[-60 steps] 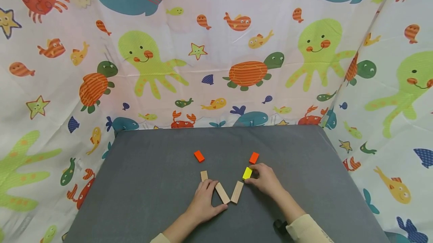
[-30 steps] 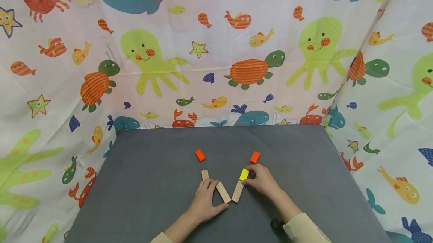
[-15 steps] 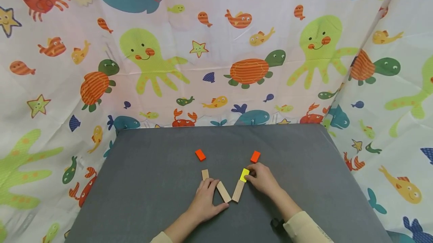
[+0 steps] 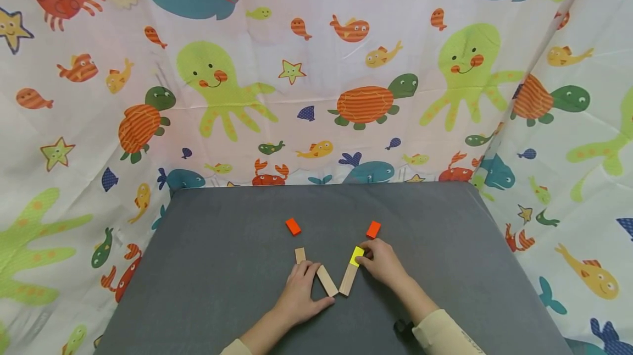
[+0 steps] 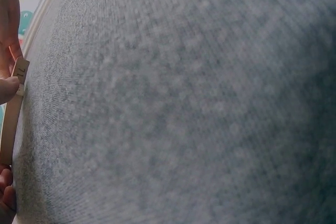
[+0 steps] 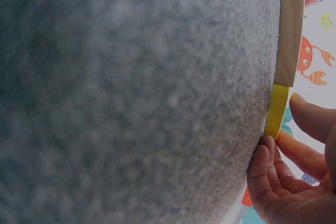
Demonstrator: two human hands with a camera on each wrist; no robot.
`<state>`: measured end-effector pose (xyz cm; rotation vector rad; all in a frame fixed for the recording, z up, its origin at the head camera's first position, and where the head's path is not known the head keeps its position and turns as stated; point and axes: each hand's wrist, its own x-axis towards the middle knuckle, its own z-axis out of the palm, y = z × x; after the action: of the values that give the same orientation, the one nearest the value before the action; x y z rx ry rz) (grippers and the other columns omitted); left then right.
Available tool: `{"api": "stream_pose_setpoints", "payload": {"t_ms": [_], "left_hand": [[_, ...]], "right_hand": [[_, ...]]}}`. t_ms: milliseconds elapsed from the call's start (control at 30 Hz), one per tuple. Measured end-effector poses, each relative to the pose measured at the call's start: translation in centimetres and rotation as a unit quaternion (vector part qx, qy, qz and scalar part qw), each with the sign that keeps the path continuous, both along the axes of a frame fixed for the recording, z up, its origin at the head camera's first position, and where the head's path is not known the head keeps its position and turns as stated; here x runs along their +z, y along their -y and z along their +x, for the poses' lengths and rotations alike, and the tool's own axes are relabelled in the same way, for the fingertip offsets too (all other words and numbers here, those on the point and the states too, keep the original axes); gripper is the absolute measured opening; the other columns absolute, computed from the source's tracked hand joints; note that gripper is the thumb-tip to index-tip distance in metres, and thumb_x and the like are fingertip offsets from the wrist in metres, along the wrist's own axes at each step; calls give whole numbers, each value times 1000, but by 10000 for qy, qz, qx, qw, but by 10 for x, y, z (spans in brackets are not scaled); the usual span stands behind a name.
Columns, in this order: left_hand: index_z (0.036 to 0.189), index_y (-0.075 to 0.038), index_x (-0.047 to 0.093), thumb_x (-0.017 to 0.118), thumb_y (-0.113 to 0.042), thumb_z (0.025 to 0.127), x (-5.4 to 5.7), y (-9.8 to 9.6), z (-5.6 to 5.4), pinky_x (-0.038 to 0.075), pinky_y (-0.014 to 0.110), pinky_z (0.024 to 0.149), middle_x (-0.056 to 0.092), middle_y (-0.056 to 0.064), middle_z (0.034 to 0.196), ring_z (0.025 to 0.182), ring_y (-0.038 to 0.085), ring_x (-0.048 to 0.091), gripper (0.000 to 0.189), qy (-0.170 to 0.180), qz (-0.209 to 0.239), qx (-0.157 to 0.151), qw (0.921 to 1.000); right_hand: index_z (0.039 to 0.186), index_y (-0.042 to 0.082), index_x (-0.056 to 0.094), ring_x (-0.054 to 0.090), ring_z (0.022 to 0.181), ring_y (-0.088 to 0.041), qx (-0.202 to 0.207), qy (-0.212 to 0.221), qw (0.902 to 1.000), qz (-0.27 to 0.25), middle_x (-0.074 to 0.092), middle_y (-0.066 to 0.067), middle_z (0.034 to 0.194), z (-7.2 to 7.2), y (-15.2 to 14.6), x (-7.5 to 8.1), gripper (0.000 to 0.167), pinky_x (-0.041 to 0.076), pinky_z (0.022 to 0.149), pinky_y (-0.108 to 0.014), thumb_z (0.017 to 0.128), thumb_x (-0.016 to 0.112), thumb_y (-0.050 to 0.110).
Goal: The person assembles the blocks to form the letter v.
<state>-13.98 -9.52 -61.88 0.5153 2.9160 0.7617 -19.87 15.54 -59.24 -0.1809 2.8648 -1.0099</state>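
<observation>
My left hand (image 4: 298, 295) holds a plain wooden block (image 4: 327, 281) lengthwise, fingers by its far end and thumb by its near end. A second wooden block (image 4: 348, 280) meets it at the bottom of a V shape. At this second block's far end lies a yellow block (image 4: 356, 256), end to end with it. My right hand (image 4: 383, 260) pinches the yellow block between thumb and fingertips; its thumb (image 6: 310, 114) shows beside the yellow block in the right wrist view. Beyond the left fingers stands out another wooden block (image 4: 300, 255), its near part hidden by that hand.
Two orange blocks lie farther back, one left (image 4: 293, 226) and one right (image 4: 373, 229), the latter just past the right fingertips. A small black object (image 4: 403, 327) sits by the right sleeve. Grey cloth (image 4: 227, 245) covers the table; a printed sea-animal curtain (image 4: 316, 118) hangs behind.
The right hand has brought the yellow block a little nearer and left, closing the gap to the right wooden block's end. The left hand stays in place.
</observation>
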Motion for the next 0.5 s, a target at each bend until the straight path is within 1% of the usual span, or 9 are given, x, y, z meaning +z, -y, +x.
{"api": "stream_pose_setpoints", "payload": {"t_ms": [133,267,367,500], "left_hand": [[142,-12,53,78,-64,77,0,0,0,49,46,97,51,4,132,118,22,48,87,17,28,-16,10000],[142,-12,53,78,-63,77,0,0,1,49,46,97,51,4,132,118,22,48,87,41,45,-8,10000],[142,-12,53,79,-63,76,0,0,1,49,46,97,51,5,132,118,22,48,88,37,59,12,10000],[143,-12,52,79,-63,76,0,-1,0,49,47,98,50,5,132,119,23,48,88,47,64,22,10000]], "right_hand": [[111,9,76,60,81,-12,-22,-99,9999,-96,68,-4,100,0,-2,0,30,53,72,-34,83,83,16],[112,10,75,63,86,-14,-85,-195,9997,-157,68,-6,104,0,-4,0,31,55,77,-37,83,84,17],[116,8,74,65,90,-18,-150,-269,9994,-148,68,-8,108,-1,-7,1,35,55,81,-41,83,83,19],[120,4,71,66,93,-21,-165,-359,9991,-129,68,-10,111,-4,-11,3,40,55,82,-42,85,82,20]]}}
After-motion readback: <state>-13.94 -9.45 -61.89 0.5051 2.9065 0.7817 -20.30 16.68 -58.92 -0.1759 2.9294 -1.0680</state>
